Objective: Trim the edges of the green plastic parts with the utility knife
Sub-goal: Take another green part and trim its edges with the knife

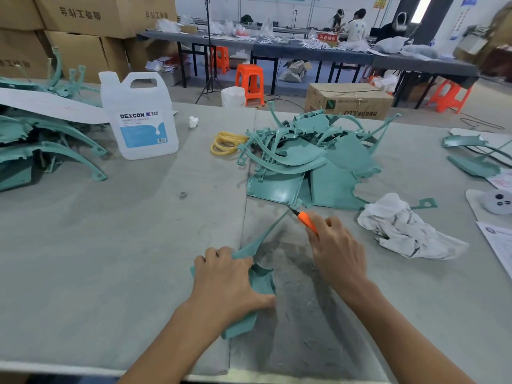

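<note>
Left hand (pixel 227 275): lying over green plastic part (pixel 261 281), fingers bending over its far edge, thumb stretching along its near right side, pinning it to the table (pixel 110 245).
Green plastic part: resting near the table's front edge, mostly under the left hand; thin curved strip reaching up and right toward the knife.
Right hand (pixel 336 250): wrapping round orange utility knife (pixel 306 218), just right of the strip; blade pointing up-left, tip meeting the strip's far end, blurred.
Loose pile (pixel 304 162): more green parts lying tangled just beyond the knife; second stack (pixel 41 151) sitting at far left.
Surface: grey cloth-like covering, a seam running away from the camera, a dark smudged patch showing between the forearms; crumpled white rag (pixel 401 228) lying right of the right hand.
Room: workshop, with orange stools (pixel 250 81) standing by long dark tables and people sitting at the back.
Writing: "DEXCON" showing on white jug (pixel 140 117); "DTY" showing on cardboard box (pixel 349 99); white Chinese characters showing on red sign (pixel 327 37).
</note>
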